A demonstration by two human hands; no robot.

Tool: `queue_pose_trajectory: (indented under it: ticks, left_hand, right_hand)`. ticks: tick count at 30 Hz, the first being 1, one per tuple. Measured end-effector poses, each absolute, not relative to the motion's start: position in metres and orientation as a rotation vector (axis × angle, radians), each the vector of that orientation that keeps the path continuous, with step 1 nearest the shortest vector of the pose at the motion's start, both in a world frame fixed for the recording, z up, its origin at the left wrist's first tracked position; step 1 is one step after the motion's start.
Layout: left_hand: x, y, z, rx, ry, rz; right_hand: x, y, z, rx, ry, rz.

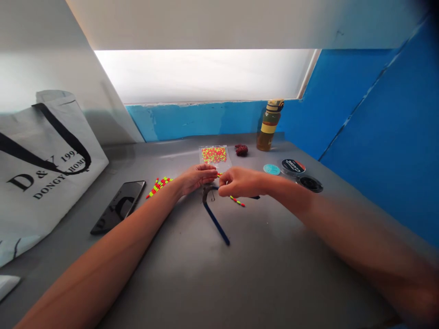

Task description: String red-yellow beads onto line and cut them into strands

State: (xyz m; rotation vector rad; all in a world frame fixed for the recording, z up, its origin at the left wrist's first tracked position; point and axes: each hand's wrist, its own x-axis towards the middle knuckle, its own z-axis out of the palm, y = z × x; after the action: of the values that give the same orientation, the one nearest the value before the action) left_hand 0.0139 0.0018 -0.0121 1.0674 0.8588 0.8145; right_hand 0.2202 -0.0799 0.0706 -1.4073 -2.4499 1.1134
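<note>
My left hand [196, 178] and my right hand [240, 182] meet over the grey table, both with fingers pinched. Between them they hold a short string of red and green-yellow beads [236, 200], whose end hangs below my right hand. Blue-handled pliers [214, 219] lie on the table just under the hands. A clear bag of orange and yellow beads [214, 155] rests right behind the hands. Several finished bead strings [158, 186] lie to the left of my left wrist.
A black phone [118, 206] lies left, beside a white tote bag [41, 169]. A bottle [270, 125] stands at the back by the blue wall. A dark red lump [241, 150], a light blue disc [271, 169] and two line spools [293, 166] sit at right.
</note>
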Motion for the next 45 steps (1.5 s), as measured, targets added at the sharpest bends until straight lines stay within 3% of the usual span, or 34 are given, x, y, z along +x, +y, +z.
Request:
queue_pose_trajectory:
  ticks: [5,10,16,24,32,45]
  left_hand:
    - [0.014,0.004,-0.014,1.077,0.834,0.823]
    - [0.012,0.004,-0.014,1.067,0.885,0.799]
    - [0.012,0.003,-0.013,1.066,0.893,0.787]
    - [0.011,0.003,-0.014,1.103,0.846,0.771]
    - [0.009,0.005,-0.017,1.101,0.839,0.777]
    - [0.009,0.005,-0.017,1.139,0.823,0.753]
  right_hand:
    - [0.238,-0.084,0.104,-1.510,-2.326,0.565]
    - [0.251,-0.070,0.100,-1.716,-2.416,0.172]
    - [0.246,-0.049,0.074,-1.867,-2.463,0.190]
    - [0.236,-0.055,0.066,-1.777,-2.633,0.682]
    - [0.241,-0.047,0.042,-1.781,-2.552,0.211]
    - [0.237,-0.043,0.032,-1.723,-2.514,0.211]
